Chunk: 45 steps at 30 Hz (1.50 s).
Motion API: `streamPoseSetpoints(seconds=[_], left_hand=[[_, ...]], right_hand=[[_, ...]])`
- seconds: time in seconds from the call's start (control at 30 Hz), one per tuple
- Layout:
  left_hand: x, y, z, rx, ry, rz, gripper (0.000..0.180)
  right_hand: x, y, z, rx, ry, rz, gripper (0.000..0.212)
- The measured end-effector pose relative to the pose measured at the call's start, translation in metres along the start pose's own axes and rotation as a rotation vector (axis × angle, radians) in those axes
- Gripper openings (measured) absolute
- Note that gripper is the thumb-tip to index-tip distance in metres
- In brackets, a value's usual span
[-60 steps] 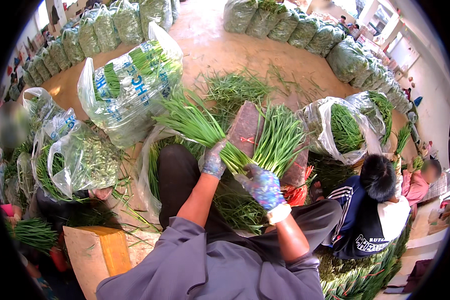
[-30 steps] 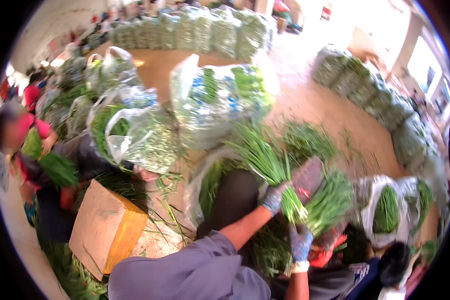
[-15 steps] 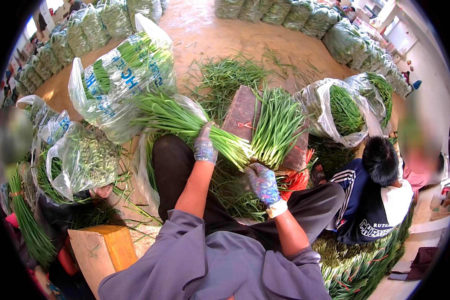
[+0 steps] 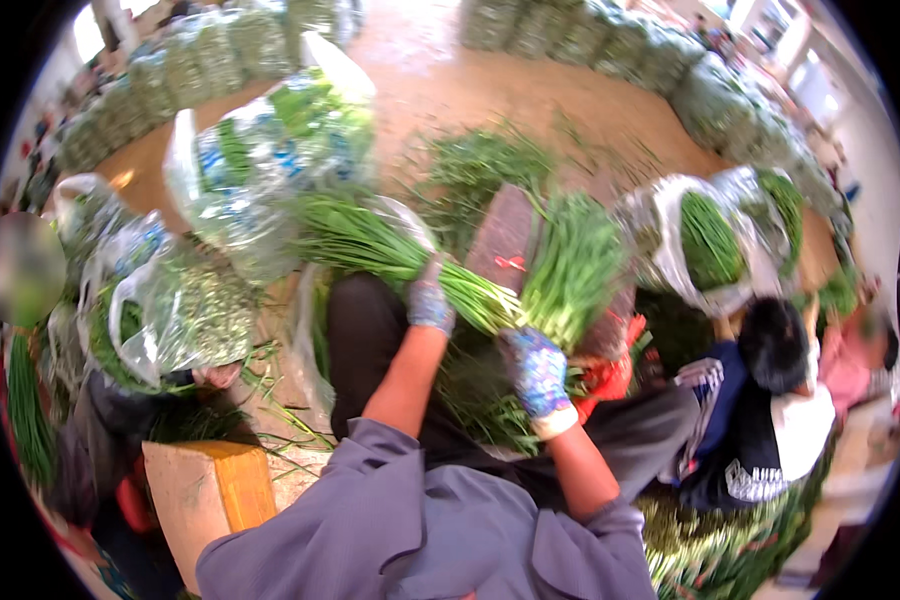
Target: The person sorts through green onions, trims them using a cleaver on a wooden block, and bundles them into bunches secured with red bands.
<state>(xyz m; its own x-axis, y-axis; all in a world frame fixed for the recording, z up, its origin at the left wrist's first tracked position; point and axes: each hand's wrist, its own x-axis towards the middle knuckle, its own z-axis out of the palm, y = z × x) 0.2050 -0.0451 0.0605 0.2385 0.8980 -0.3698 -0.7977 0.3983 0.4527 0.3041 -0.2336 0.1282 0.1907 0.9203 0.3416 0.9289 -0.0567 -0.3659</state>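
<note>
My left hand (image 4: 431, 300), in a patterned glove, is wrapped round a bunch of garlic chives (image 4: 365, 243). Its leaves point to the far left, and its pale stem ends reach toward my right hand (image 4: 536, 368). That gloved hand has its fingers closed at the cut stem ends, where this bunch meets a second bunch of garlic chives (image 4: 574, 262); the fingertips are partly hidden. The second bunch lies with its leaves pointing away from me, across a dark board (image 4: 505, 232). A red tie (image 4: 510, 263) rests on the board.
Clear plastic bags of greens (image 4: 270, 170) stand at the left, with another open bag (image 4: 705, 245) at the right. Loose leaves (image 4: 485, 165) lie beyond the board. A wooden box (image 4: 205, 500) is at lower left. A co-worker (image 4: 770, 400) sits close on my right.
The whole view has shifted, so the scene sits a little lower and further right, and is blurred. My right hand has moved slightly closer in against the stem ends; my left keeps its hold.
</note>
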Motion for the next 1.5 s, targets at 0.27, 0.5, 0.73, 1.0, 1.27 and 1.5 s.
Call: streamPoseSetpoints(seconds=[0.27, 0.5, 0.73, 1.0, 1.27, 1.5], left_hand=[[0.006, -0.047, -0.002, 0.52, -0.012, 0.058, 0.036], [0.003, -0.014, 0.0, 0.146, 0.063, 0.172, 0.028], [0.016, -0.016, -0.017, 0.227, -0.072, 0.276, 0.03], [-0.01, -0.004, 0.006, 0.29, -0.105, 0.185, 0.026], [-0.02, -0.006, 0.012, 0.43, -0.253, 0.143, 0.039], [-0.03, -0.006, 0.002, 0.133, -0.375, -0.317, 0.03]], right_hand=[[-0.01, 0.01, -0.014, 0.168, -0.037, 0.172, 0.008], [-0.045, 0.046, 0.002, 0.255, -0.29, 0.196, 0.02], [-0.079, 0.073, 0.018, 0.296, -0.564, 0.208, 0.03], [-0.057, 0.127, -0.007, 0.518, -0.202, 0.55, 0.033], [-0.007, 0.09, -0.05, 0.836, -0.057, 0.237, 0.085], [0.025, 0.018, 0.015, 0.562, -0.292, 0.218, 0.111]])
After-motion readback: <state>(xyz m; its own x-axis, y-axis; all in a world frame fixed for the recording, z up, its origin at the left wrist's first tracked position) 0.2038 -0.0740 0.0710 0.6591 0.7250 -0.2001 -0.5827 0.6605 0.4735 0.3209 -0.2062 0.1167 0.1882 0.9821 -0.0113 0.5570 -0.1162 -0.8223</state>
